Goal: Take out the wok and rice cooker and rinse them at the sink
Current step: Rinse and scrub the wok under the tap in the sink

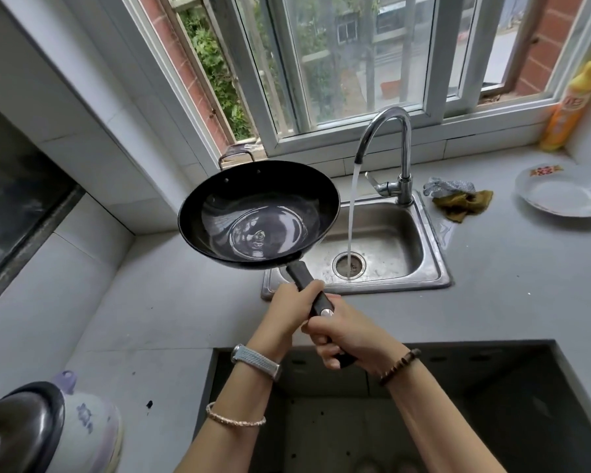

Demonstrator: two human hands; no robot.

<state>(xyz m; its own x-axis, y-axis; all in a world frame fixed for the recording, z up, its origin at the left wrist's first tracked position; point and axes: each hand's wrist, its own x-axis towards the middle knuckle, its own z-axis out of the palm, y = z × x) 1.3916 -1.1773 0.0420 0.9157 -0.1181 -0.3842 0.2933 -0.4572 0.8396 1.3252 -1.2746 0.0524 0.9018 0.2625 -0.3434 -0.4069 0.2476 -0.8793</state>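
Both grips are clamped on the one long black handle [301, 273] of the wok [258, 213]: the left grip [287, 312] wraps it higher up, closer to the pan, and the right grip [345, 336] is curled round its butt end just behind, the two touching or nearly so. The wok juts forward and left of the grips, held in the air, tilted so its glossy dark inside faces the camera, with its small loop handle on the far rim. Straight ahead of the grips, partly under the wok's right edge, lies the steel sink [396, 233] set in the grey desk [492, 302]. Ahead and slightly right of the grips the tap [389, 148] arches over the basin, and a stream of water [352, 216] falls from it to the drain, just beside the wok's right rim and apart from it. Well left of the grips and nearer the person, the white and lilac rice cooker [89, 428] stands on the desk with a dark domed lid beside it. Far right of the grips, past the sink, lie a crumpled cloth [464, 203], a white plate [560, 192] and a yellow bottle [567, 110] near the window sill. A watch [256, 361] sits behind the left grip and a bead bracelet [400, 367] behind the right
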